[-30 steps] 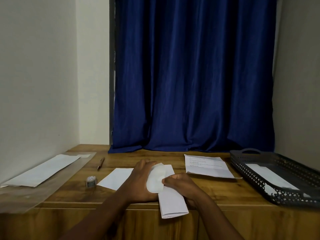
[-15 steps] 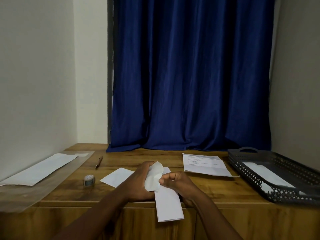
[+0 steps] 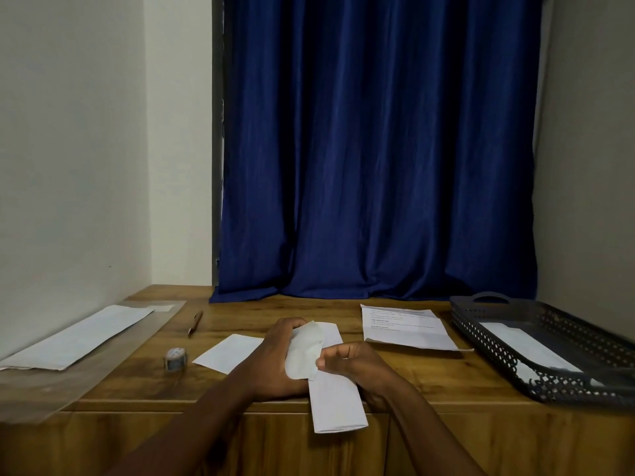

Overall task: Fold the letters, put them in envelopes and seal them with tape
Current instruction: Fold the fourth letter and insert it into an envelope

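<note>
A long white envelope [image 3: 335, 403] lies at the table's front edge, its near end hanging over. Its flap [image 3: 304, 350] stands raised. My left hand [image 3: 275, 362] holds the envelope and flap from the left. My right hand [image 3: 357, 367] pinches the flap's lower edge from the right. A folded white sheet [image 3: 228, 352] lies just left of my left hand. A small roll of tape [image 3: 175, 359] stands further left. An unfolded printed letter [image 3: 405, 328] lies to the right. Whether a letter is inside the envelope is hidden.
A pen [image 3: 195, 322] lies behind the tape. A long white envelope [image 3: 79, 338] rests on a clear sheet at the left. A dark perforated tray [image 3: 546, 352] at the right holds a white envelope [image 3: 529, 348]. A blue curtain [image 3: 374, 149] hangs behind the table.
The flap has been lifted up off the envelope between both hands. The envelope shifted slightly toward me.
</note>
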The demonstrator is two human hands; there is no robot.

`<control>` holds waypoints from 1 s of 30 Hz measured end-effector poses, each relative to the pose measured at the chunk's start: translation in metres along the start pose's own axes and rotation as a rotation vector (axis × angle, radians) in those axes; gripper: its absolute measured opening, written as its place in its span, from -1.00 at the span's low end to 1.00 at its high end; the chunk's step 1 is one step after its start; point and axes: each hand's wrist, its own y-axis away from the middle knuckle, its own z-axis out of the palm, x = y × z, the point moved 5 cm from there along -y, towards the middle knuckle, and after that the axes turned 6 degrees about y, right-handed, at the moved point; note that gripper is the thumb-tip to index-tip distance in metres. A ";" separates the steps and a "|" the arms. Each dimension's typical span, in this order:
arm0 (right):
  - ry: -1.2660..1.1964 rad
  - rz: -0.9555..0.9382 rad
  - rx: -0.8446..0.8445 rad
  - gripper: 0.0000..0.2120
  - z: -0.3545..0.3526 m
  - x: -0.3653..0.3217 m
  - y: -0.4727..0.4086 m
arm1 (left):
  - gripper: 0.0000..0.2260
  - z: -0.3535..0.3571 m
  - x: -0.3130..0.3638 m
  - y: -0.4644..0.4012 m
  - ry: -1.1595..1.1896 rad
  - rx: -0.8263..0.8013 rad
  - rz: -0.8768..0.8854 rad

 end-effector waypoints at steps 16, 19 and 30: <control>0.109 0.027 0.260 -0.74 0.010 -0.003 -0.016 | -0.12 -0.009 0.015 0.004 -0.302 0.147 0.301; 0.051 0.022 0.243 -0.78 0.012 -0.005 -0.017 | -0.13 -0.009 0.017 0.006 -0.270 0.139 0.308; 0.023 0.074 0.225 -0.58 -0.017 -0.006 0.005 | -0.07 -0.012 0.010 0.006 -0.123 0.175 0.247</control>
